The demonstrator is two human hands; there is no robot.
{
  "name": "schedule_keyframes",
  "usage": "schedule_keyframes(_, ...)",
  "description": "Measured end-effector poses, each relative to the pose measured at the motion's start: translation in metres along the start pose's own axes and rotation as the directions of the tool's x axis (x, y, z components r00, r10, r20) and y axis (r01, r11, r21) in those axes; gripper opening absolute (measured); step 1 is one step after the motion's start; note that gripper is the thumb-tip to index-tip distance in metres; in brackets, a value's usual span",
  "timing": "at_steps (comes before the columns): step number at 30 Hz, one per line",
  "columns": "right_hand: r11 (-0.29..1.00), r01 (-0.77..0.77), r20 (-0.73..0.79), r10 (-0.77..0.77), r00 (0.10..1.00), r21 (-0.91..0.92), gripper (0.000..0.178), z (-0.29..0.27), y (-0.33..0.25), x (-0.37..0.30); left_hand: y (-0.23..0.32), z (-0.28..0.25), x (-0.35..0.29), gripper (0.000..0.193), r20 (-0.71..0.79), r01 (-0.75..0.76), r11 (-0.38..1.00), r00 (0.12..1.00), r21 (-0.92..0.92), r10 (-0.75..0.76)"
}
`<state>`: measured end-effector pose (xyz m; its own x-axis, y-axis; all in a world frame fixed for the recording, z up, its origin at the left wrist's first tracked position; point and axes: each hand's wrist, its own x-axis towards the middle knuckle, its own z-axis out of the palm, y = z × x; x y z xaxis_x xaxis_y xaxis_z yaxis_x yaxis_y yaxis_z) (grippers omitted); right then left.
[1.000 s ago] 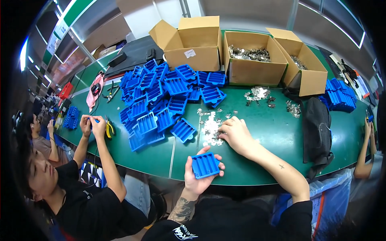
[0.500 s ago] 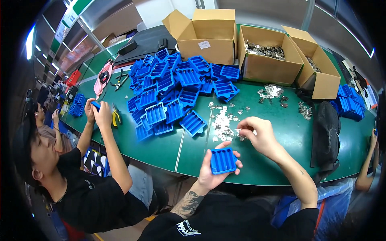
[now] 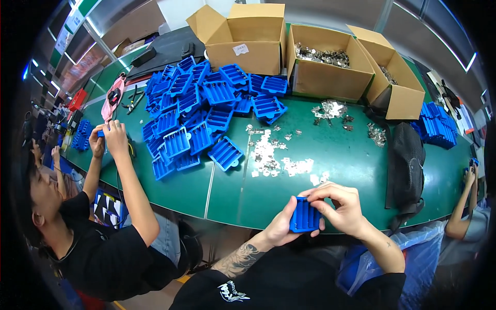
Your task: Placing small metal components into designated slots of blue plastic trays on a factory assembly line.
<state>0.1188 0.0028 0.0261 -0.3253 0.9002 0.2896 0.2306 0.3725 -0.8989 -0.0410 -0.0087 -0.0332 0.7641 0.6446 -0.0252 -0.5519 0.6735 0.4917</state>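
Note:
A blue plastic battery holder (image 3: 306, 215) with several parallel slots rests in my left hand (image 3: 281, 225), whose fingers wrap its sides and underside. My right hand (image 3: 341, 206) is over the holder's upper right edge, thumb and fingers pinched together; whatever is between them is too small or hidden to make out. Just beyond my hands, small shiny metal contact pieces (image 3: 266, 155) lie spread on the green table (image 3: 232, 194). A big heap of similar blue holders (image 3: 194, 111) is piled to the left of them.
Cardboard boxes stand along the back, one holding metal pieces (image 3: 323, 56). A black bag (image 3: 405, 165) lies at right, near stacked blue holders (image 3: 436, 126). At left, a co-worker's hands (image 3: 111, 137) hold a small blue part. Pliers (image 3: 135, 101) lie beyond.
My right hand has come from the metal pieces to the holder's top edge. My left hand has tilted the holder and shifted slightly right and down. The whole view has shifted a little.

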Motion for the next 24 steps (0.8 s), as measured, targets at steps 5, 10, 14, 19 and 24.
schedule_keyframes(5, 0.989, -0.065, -0.062, 0.057, 0.996, -0.132, 0.014, 0.001, -0.012, -0.004, -0.005, 0.005, 0.000, 0.069, -0.085, 0.078, 0.997, 0.993, 0.017, -0.076)
schedule_keyframes(10, 0.956, 0.068, -0.046, -0.085, 0.995, -0.285, 0.015, 0.001, -0.008, -0.007, -0.007, 0.003, -0.001, 0.068, -0.088, 0.118, 0.989, 0.990, 0.093, -0.109)
schedule_keyframes(14, 0.940, 0.085, -0.040, -0.103, 0.994, -0.330, 0.016, 0.000, -0.009, -0.008, -0.006, 0.006, 0.000, 0.067, -0.126, 0.136, 0.985, 0.984, 0.110, -0.122)
schedule_keyframes(19, 0.907, 0.132, 0.016, -0.137, 0.990, -0.401, 0.017, -0.002, -0.009, -0.007, -0.007, 0.001, -0.001, 0.064, -0.100, 0.165, 0.975, 0.983, 0.148, -0.151)
schedule_keyframes(24, 0.992, 0.048, 0.029, -0.045, 0.999, -0.119, 0.014, -0.009, -0.002, -0.008, -0.003, 0.001, -0.003, 0.068, -0.063, 0.157, 0.973, 0.987, 0.171, -0.148)
